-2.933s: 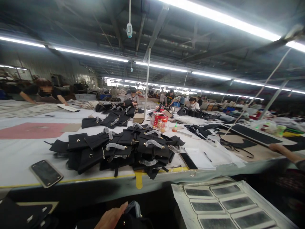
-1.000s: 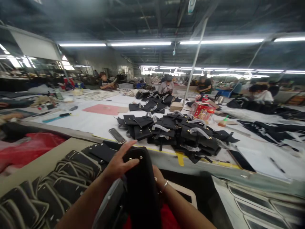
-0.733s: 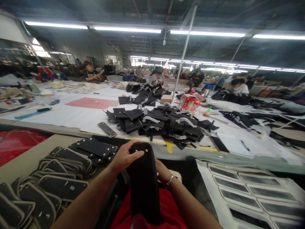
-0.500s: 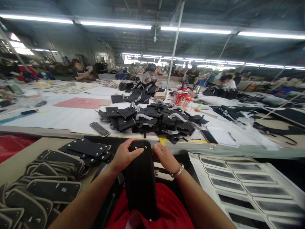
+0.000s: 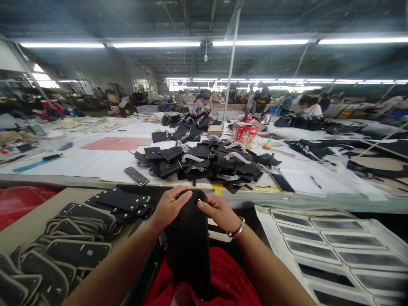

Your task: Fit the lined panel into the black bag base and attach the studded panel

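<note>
A long black bag [image 5: 191, 246] with a rounded far end lies against my red clothing, its narrow side facing up. My left hand [image 5: 170, 208] is closed around the far left corner, thumb on top near the edge. At the far right corner my right hand [image 5: 219, 210] also grips it, the thumb pressing beside a small gold stud [image 5: 199, 201]. The fingers under the bag are hidden. To the left is a stack of black oval-ended panels [image 5: 79, 248] with pale edges and small studs.
Black bags [image 5: 204, 157] with wrapped handles are heaped on the white table [image 5: 105, 163] ahead. A loose panel [image 5: 136, 175] and a phone [image 5: 282, 182] lie near its front edge. On the right, a sheet [image 5: 264, 221] holds rows of dark panels. Co-workers sit further back.
My right hand has moved left onto the bag's top, its thumb now by the right stud. My left thumb has drawn back toward the far edge. The camera view has shifted slightly.
</note>
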Tool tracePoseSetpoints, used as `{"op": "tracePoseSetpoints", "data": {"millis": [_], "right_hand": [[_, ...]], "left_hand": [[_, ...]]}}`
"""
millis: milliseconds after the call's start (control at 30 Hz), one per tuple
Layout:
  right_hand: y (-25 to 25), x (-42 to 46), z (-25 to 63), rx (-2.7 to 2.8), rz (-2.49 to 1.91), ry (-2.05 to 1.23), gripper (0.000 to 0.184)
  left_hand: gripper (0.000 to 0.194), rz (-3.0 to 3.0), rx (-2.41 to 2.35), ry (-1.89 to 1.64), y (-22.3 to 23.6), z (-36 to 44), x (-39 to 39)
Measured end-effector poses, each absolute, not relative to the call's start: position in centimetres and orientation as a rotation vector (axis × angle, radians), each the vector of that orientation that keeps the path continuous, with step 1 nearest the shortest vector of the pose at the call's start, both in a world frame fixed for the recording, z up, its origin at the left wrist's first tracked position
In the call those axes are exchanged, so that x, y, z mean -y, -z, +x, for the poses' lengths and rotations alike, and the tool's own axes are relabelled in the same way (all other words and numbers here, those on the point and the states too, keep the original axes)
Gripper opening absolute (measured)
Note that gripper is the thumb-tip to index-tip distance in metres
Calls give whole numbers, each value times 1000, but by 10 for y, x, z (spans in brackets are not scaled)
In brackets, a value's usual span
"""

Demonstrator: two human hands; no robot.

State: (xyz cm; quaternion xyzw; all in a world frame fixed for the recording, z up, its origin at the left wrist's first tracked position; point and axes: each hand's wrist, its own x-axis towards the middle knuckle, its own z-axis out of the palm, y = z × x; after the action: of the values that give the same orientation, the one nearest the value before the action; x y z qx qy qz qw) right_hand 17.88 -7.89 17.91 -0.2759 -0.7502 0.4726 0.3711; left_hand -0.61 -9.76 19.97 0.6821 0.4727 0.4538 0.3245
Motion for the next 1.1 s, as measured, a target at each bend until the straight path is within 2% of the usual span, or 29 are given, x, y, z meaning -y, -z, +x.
{"op": "tracePoseSetpoints", "data": {"millis": [167,267,467,567,633,733,833,933,1100], "right_hand": [[-183,76,189,1988,-892,-1024,39],[-181,75,194,1899,-832,-1092,42],[-160,72,209,1557,-697,-1407,42],[-150,69,215,1474,-688,-1445,41],[-148,67,216,1465,-680,-1449,42],[-147,66,217,1479,-676,-1454,41],[-150,67,218,1492,-682,-1435,42],[-156,70,218,1528,-729,-1366,44],[-154,89,223,1742,-969,-1060,46]], "left_hand": [[26,1811,-1280,-1188,-210,10,96],[25,1800,-1251,-1192,-211,19,96],[55,1299,-932,-1151,-195,23,91],[42,1360,-949,-1271,-187,18,88],[34,1632,-1048,-1203,-188,15,88],[34,2015,-1106,-961,-198,14,88],[34,2123,-1114,-837,-208,19,88],[33,2116,-1142,-850,-209,25,87],[34,2145,-1254,-905,-197,29,94]]}}
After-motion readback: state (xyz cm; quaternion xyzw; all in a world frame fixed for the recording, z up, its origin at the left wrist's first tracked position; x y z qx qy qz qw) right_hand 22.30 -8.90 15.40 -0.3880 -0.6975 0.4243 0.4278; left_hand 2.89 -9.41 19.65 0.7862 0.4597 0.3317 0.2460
